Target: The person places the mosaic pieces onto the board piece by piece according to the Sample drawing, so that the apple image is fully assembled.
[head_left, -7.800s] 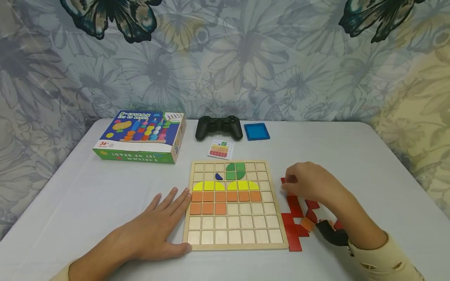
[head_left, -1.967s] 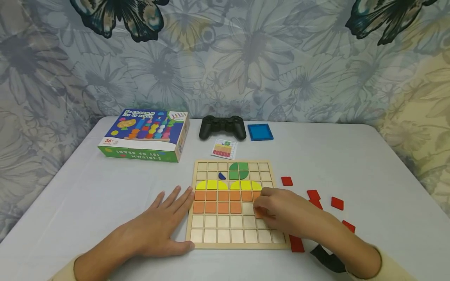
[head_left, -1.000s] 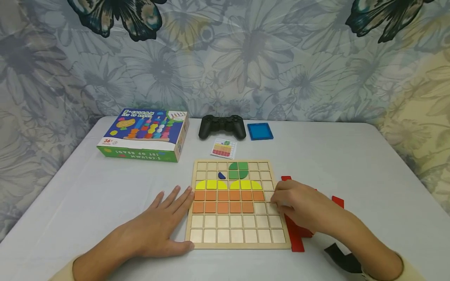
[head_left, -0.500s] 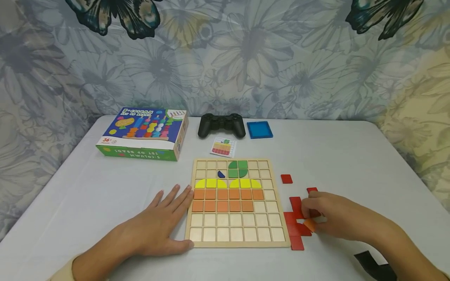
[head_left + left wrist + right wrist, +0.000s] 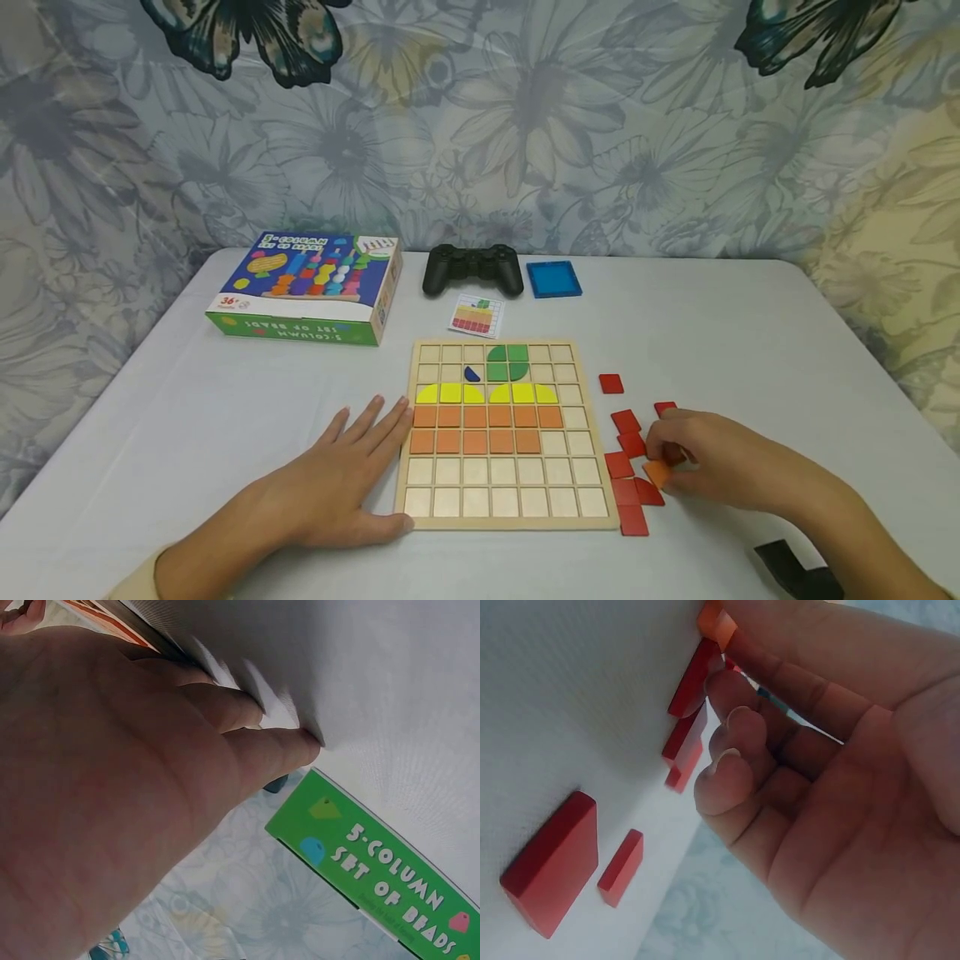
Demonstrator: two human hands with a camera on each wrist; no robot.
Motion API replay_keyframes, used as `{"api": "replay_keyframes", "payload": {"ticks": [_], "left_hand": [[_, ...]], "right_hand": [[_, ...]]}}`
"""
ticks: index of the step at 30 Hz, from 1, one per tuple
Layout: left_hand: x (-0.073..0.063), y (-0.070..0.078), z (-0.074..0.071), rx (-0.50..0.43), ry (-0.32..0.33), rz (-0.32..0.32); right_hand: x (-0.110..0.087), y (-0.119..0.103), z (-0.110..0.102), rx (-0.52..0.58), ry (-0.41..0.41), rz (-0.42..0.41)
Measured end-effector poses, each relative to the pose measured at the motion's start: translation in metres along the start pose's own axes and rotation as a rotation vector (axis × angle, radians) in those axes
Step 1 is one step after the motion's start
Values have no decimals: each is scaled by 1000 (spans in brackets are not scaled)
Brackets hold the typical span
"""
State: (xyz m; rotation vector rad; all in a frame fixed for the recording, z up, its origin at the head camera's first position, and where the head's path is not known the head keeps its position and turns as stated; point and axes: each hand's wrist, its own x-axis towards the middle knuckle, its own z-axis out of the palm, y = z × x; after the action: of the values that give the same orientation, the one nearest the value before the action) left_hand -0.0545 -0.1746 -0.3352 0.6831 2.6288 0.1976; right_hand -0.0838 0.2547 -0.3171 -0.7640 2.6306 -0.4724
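Note:
A wooden grid board [image 5: 517, 525] lies on the table, carrying green, yellow, orange and blue tiles in its upper part. My left hand [image 5: 337, 479] rests flat on the cloth with spread fingers; its fingertips and thumb reach the board's left edge. To the right of the board, my right hand [image 5: 723, 462] pinches a loose orange tile [image 5: 657, 474] between thumb and forefinger, low among red tiles [image 5: 618, 465]. In the right wrist view the orange tile [image 5: 716, 624] shows at the fingertips, while the other fingers [image 5: 727, 784] curl loosely beside red tiles.
Behind the board lie a small pattern card [image 5: 477, 316], a black game controller [image 5: 472, 270] and a blue square tray [image 5: 554, 279]. A bead-set box [image 5: 303, 287] stands at back left. A black strap-like piece [image 5: 795, 567] lies beneath the right forearm.
Another orange tile has gone into the second orange row. My right hand has moved from the board's right edge to the loose tiles, where it takes hold of an orange tile. The left hand stays put.

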Motion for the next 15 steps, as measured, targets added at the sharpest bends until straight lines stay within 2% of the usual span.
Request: {"api": "replay_keyframes", "payload": {"ticks": [11, 15], "left_hand": [[0, -1, 1, 9, 8, 4], [0, -1, 2, 2, 12, 8]], "right_hand": [[0, 1, -8, 176, -16, -9], [1, 2, -11, 228, -21, -43]]}}
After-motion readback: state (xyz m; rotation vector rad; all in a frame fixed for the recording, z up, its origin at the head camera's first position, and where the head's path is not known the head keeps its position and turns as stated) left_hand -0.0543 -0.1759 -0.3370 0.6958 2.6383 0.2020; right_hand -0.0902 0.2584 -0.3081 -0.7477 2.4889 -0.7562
